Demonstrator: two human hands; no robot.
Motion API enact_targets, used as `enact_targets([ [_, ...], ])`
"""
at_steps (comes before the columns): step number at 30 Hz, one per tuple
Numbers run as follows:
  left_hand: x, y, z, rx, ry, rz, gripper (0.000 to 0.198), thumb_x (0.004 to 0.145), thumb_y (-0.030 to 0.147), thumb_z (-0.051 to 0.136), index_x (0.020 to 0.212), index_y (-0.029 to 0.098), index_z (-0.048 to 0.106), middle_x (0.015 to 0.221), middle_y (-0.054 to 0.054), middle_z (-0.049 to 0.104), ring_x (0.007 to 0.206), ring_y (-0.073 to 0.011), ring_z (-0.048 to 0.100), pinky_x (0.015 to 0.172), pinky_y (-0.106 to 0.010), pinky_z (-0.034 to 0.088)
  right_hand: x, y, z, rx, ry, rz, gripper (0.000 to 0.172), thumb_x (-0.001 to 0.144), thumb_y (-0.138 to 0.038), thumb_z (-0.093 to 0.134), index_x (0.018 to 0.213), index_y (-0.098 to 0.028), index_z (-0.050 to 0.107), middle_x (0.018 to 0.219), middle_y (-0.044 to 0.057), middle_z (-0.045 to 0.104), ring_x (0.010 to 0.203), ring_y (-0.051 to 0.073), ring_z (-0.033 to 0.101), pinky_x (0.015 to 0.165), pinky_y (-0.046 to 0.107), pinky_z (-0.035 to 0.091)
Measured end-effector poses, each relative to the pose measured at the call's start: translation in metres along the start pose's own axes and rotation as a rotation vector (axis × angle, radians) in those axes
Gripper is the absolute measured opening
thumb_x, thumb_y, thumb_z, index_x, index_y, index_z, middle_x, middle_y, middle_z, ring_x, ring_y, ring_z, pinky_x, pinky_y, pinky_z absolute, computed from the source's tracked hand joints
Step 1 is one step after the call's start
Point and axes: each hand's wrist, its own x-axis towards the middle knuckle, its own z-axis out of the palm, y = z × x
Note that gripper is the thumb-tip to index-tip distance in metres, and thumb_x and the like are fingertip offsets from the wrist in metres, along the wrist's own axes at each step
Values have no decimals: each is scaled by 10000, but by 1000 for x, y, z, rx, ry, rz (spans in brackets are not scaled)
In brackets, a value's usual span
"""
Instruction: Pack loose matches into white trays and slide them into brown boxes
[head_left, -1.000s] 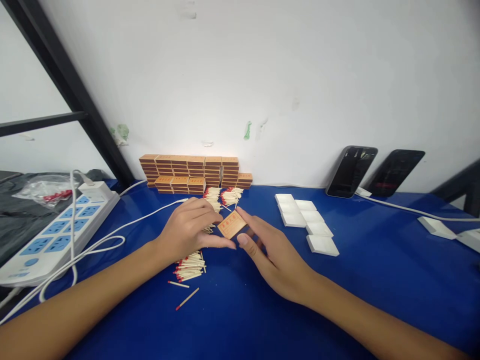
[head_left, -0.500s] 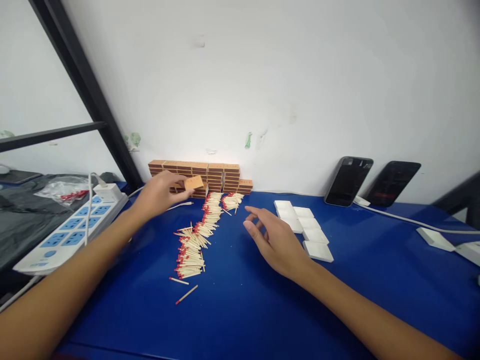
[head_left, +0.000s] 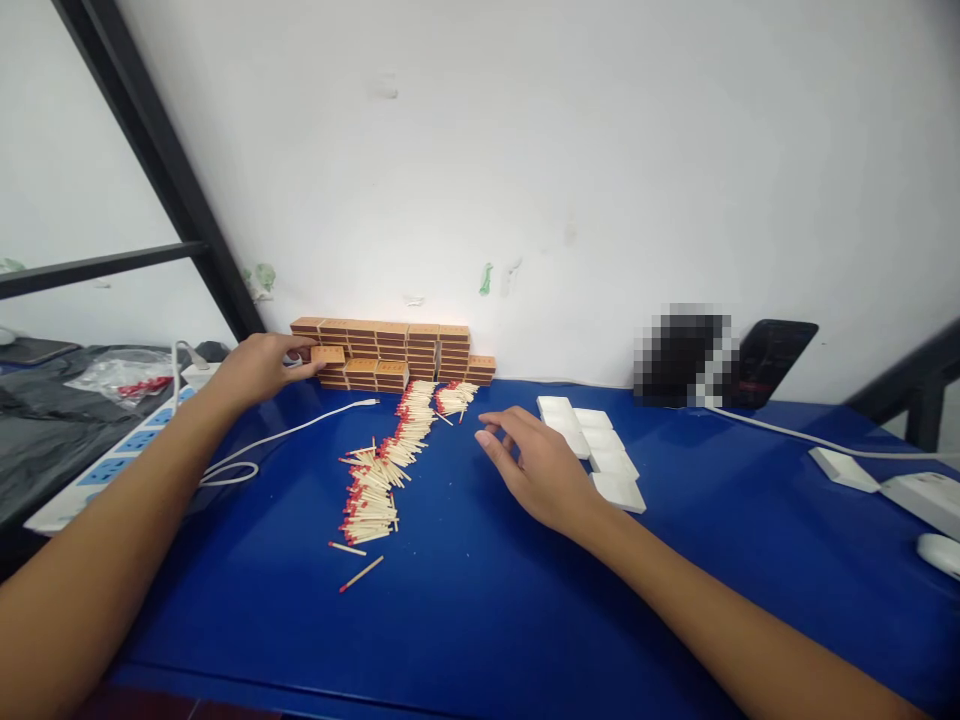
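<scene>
My left hand [head_left: 262, 368] pinches an orange matchbox [head_left: 328, 355] between thumb and fingers, at the left end of the stacked matchboxes [head_left: 379, 340]. That matchbox sits level with the lower front row, against the taller rows behind it; its underside is hard to make out. My right hand [head_left: 536, 465] hovers over the blue table with its fingers loosely bent and apart, holding nothing. Between the hands lies a long winding row of red-tipped matches [head_left: 371, 500], with a small heap of matches [head_left: 456, 397] near the stack. White open trays [head_left: 615, 462] lie beside my right hand.
A white power strip [head_left: 112, 470] and a thin white cable [head_left: 292, 433] lie on the left. At the right back, a dark phone [head_left: 776, 360] leans on the wall. White plugs or adapters [head_left: 844, 468] and a cable are at the right edge.
My left hand has moved left with the matchbox, from in front of the stack to its left end. My right hand has kept nearly the same pose. The view has shifted slightly.
</scene>
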Motion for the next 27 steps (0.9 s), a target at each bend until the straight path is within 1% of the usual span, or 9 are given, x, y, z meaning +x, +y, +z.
enact_targets([
  [4, 0, 3, 0, 32, -34, -104, 782, 942, 827, 403, 1272, 184, 701, 936, -20, 761, 812, -154, 648, 740, -222, 393, 2, 2, -1, -24, 1, 11, 346, 1061, -437, 476, 1230, -210, 676, 1084, 68, 697, 767, 179, 644, 748, 374, 514],
  [9, 2, 13, -3, 73, -90, -152, 517, 976, 602, 606, 1273, 191, 707, 992, -59, 783, 850, -198, 683, 748, -257, 418, 4, 5, -5, -71, 20, 14, 262, 1034, -378, 535, 1154, -214, 701, 1024, 44, 698, 712, 160, 623, 718, 352, 492],
  [12, 1, 19, -6, 103, -86, -168, 474, 977, 554, 617, 1271, 193, 706, 1040, -68, 782, 881, -225, 682, 758, -278, 415, 9, 9, -11, -114, 65, 3, 183, 1009, -318, 564, 1047, -217, 712, 973, 37, 702, 706, 162, 624, 704, 338, 470],
  [15, -1, 26, -9, 142, -35, -158, 492, 985, 573, 589, 1264, 185, 704, 1088, -82, 772, 924, -242, 673, 777, -294, 430, 16, 19, -22, -197, 114, -6, 148, 985, -276, 577, 911, -220, 693, 879, 28, 694, 702, 171, 612, 679, 324, 437],
  [18, -2, 36, -9, 152, 91, -94, 461, 1027, 553, 516, 1156, 165, 730, 1106, -87, 766, 977, -237, 666, 831, -309, 468, 24, 32, -42, -327, 182, 27, 222, 967, -332, 615, 779, -215, 623, 783, 25, 671, 688, 178, 591, 638, 310, 390],
  [20, -1, 45, -7, 141, 156, -2, 441, 1043, 519, 487, 1045, 159, 742, 1053, -86, 769, 974, -241, 670, 865, -334, 489, 28, 41, -59, -448, 229, 63, 245, 973, -354, 606, 776, -209, 609, 780, 34, 678, 677, 182, 581, 615, 309, 355],
  [22, 0, 57, -3, 92, 207, 116, 418, 1042, 494, 488, 986, 162, 736, 1029, -90, 766, 991, -247, 676, 899, -355, 506, 29, 48, -74, -587, 228, 92, 199, 980, -312, 570, 829, -199, 635, 839, 52, 705, 685, 191, 581, 601, 314, 321],
  [25, -3, 80, 3, 28, 215, 249, 423, 1060, 430, 426, 964, 164, 740, 941, -104, 763, 920, -257, 691, 851, -383, 528, 29, 52, -90, -694, 159, 135, 170, 974, -242, 521, 927, -192, 677, 944, 74, 729, 726, 202, 604, 597, 316, 314],
  [27, -7, 95, 8, -27, 176, 348, 397, 1065, 399, 427, 1021, 169, 748, 966, -104, 768, 928, -256, 696, 842, -392, 536, 27, 52, -95, -677, 34, 166, 175, 968, -265, 534, 924, -202, 691, 933, 72, 733, 743, 207, 620, 601, 313, 334],
])
